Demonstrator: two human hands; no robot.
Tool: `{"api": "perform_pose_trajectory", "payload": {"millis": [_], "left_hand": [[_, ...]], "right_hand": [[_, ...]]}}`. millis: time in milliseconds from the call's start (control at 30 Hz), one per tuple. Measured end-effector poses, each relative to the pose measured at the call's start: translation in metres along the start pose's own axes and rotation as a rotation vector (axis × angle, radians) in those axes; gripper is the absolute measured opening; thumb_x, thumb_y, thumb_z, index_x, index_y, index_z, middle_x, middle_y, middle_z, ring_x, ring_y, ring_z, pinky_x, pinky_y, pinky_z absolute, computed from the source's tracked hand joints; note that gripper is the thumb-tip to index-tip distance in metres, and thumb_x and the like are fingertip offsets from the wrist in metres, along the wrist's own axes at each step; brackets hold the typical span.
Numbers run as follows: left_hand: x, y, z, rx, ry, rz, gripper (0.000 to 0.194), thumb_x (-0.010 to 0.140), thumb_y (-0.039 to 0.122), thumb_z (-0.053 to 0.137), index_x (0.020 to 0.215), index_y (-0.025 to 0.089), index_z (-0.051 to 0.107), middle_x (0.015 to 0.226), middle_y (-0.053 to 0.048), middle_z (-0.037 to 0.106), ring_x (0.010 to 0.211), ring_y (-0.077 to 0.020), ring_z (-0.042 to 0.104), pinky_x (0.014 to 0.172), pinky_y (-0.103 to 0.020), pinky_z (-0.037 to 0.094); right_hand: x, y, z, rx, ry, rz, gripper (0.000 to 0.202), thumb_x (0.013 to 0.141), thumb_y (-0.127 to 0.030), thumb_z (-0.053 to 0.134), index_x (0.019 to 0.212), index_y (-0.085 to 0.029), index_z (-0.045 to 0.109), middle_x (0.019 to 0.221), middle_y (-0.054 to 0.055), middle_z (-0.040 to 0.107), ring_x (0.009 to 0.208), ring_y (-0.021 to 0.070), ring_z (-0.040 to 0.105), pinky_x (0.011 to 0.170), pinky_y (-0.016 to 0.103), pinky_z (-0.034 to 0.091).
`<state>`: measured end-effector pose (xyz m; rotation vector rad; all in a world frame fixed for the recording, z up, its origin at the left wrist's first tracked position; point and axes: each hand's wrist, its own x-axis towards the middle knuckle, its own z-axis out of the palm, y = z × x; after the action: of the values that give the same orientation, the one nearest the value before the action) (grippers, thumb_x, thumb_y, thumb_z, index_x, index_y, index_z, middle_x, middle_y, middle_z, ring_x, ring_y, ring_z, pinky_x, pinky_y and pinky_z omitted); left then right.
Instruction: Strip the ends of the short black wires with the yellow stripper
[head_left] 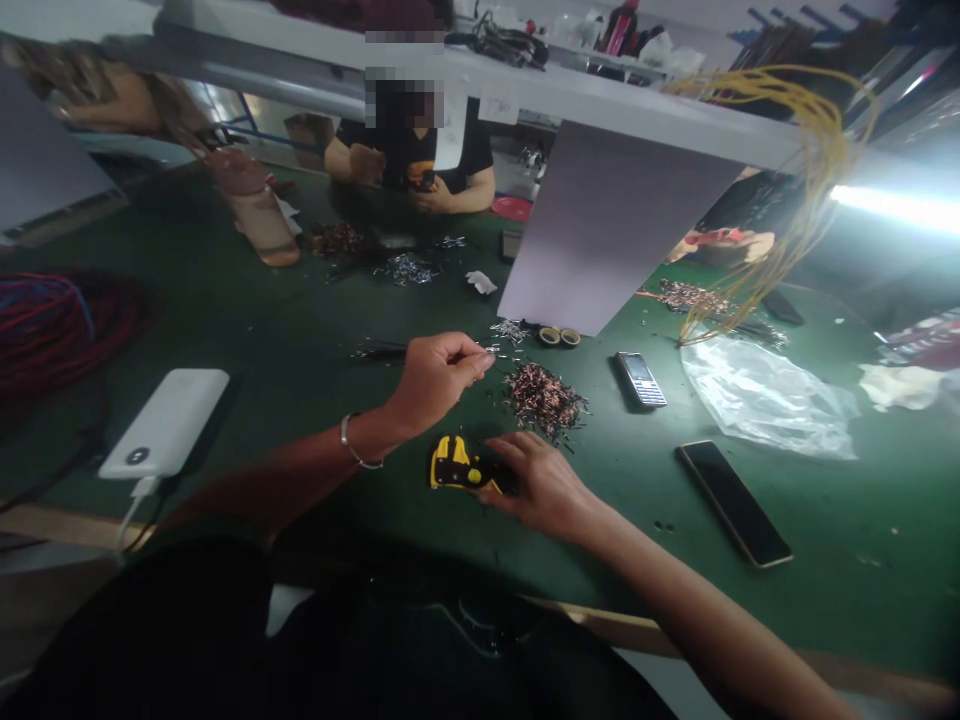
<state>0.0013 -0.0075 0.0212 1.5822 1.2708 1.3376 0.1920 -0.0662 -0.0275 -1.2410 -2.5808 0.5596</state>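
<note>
My left hand [442, 378] is closed in a pinch above the green table. A small silvery piece shows at its fingertips, too small to make out its exact kind. Just beyond the fingers lies a little heap of silvery metal pieces [511, 330]. With its fingers wrapped round the handles, my right hand [544, 485] holds a yellow and black wire stripper [459, 468], its head pointing left. The palm hides part of the handles. Behind that hand is a pile of short copper-and-black wire bits [546, 400]. Dark wires [379, 350] lie left of my left hand.
A white power bank [165, 425] with a cable lies left. To the right are a keypad phone [640, 380], a smartphone [735, 503] and a plastic bag [765, 395]. A grey divider [615, 220] stands ahead. Co-workers sit opposite; yellow wires [817, 160] hang from the shelf.
</note>
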Motion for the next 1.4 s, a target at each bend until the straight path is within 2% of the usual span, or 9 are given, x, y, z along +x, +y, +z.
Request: {"api": "perform_pose_trajectory", "payload": {"millis": [133, 300, 400, 533, 633, 733, 1100, 1267, 1400], "left_hand": [[0.001, -0.002, 0.001, -0.007, -0.003, 0.009, 0.014, 0.073, 0.026, 0.065, 0.062, 0.018, 0.064, 0.053, 0.001, 0.059, 0.046, -0.0072, 0.048, 0.047, -0.023, 0.039], [0.002, -0.005, 0.001, -0.032, -0.013, 0.015, 0.014, 0.073, 0.026, 0.065, 0.062, 0.016, 0.064, 0.054, 0.001, 0.060, 0.046, -0.0063, 0.047, 0.045, -0.021, 0.038], [0.003, -0.006, 0.001, -0.055, -0.003, 0.020, 0.013, 0.073, 0.024, 0.066, 0.063, 0.016, 0.064, 0.053, 0.002, 0.060, 0.046, -0.0058, 0.047, 0.045, -0.020, 0.038], [0.005, -0.004, -0.001, -0.091, 0.014, 0.021, 0.010, 0.074, 0.021, 0.066, 0.065, 0.017, 0.066, 0.056, 0.001, 0.061, 0.047, -0.0059, 0.048, 0.046, -0.021, 0.040], [0.006, -0.005, -0.002, -0.126, 0.021, 0.009, 0.010, 0.074, 0.022, 0.068, 0.066, 0.017, 0.066, 0.056, 0.001, 0.061, 0.047, -0.0061, 0.048, 0.045, -0.022, 0.039], [0.009, -0.009, -0.002, -0.178, 0.018, -0.032, 0.011, 0.073, 0.023, 0.069, 0.065, 0.017, 0.066, 0.056, 0.000, 0.060, 0.046, -0.0056, 0.046, 0.044, -0.022, 0.037], [0.007, -0.003, 0.000, -0.233, -0.006, -0.171, 0.013, 0.070, 0.022, 0.070, 0.061, 0.016, 0.064, 0.054, 0.000, 0.059, 0.044, -0.0051, 0.046, 0.041, -0.021, 0.035], [0.004, -0.004, 0.000, -0.234, -0.028, -0.169, 0.012, 0.071, 0.024, 0.070, 0.063, 0.016, 0.065, 0.055, 0.000, 0.059, 0.044, -0.0053, 0.046, 0.041, -0.021, 0.036], [0.004, -0.004, 0.000, -0.229, -0.030, -0.167, 0.013, 0.070, 0.024, 0.069, 0.062, 0.016, 0.064, 0.054, 0.000, 0.059, 0.044, -0.0055, 0.046, 0.041, -0.021, 0.036]], "right_hand": [[-0.004, -0.005, 0.015, -0.065, -0.036, -0.033, 0.051, 0.074, -0.028, 0.071, 0.120, -0.010, 0.060, 0.112, 0.018, 0.061, 0.102, 0.0307, 0.055, 0.087, 0.043, 0.050], [-0.002, 0.009, 0.027, 0.164, 0.099, -0.045, 0.035, 0.065, -0.011, 0.064, 0.100, -0.015, 0.064, 0.097, 0.011, 0.063, 0.090, 0.0251, 0.056, 0.080, 0.039, 0.050], [-0.001, 0.017, 0.028, 0.472, 0.137, 0.095, 0.033, 0.063, -0.016, 0.066, 0.097, -0.017, 0.065, 0.090, 0.007, 0.064, 0.082, 0.0215, 0.058, 0.075, 0.035, 0.049], [-0.002, 0.024, 0.021, 1.137, 0.032, 0.399, 0.029, 0.066, -0.031, 0.070, 0.092, -0.017, 0.067, 0.075, 0.001, 0.065, 0.062, 0.0147, 0.058, 0.058, 0.027, 0.047], [-0.003, 0.022, 0.016, 1.514, 0.085, 0.421, 0.025, 0.071, -0.031, 0.065, 0.091, -0.016, 0.068, 0.083, 0.005, 0.070, 0.068, 0.0164, 0.062, 0.062, 0.028, 0.051], [-0.004, 0.017, 0.011, 1.685, 0.146, 0.357, 0.027, 0.072, -0.030, 0.063, 0.096, -0.017, 0.067, 0.094, 0.009, 0.070, 0.081, 0.0214, 0.064, 0.069, 0.034, 0.053], [-0.008, 0.007, -0.005, 1.514, 0.186, 0.216, 0.045, 0.056, -0.018, 0.061, 0.100, -0.017, 0.065, 0.102, 0.009, 0.067, 0.082, 0.0224, 0.062, 0.073, 0.036, 0.052], [-0.010, 0.007, 0.006, 1.391, 0.349, 0.239, 0.045, 0.056, -0.014, 0.061, 0.100, -0.020, 0.066, 0.098, 0.005, 0.068, 0.083, 0.0206, 0.063, 0.077, 0.034, 0.052], [-0.014, 0.011, 0.022, 1.320, 0.363, 0.234, 0.047, 0.057, -0.017, 0.061, 0.104, -0.021, 0.064, 0.098, 0.005, 0.068, 0.086, 0.0215, 0.064, 0.079, 0.035, 0.052]]}}
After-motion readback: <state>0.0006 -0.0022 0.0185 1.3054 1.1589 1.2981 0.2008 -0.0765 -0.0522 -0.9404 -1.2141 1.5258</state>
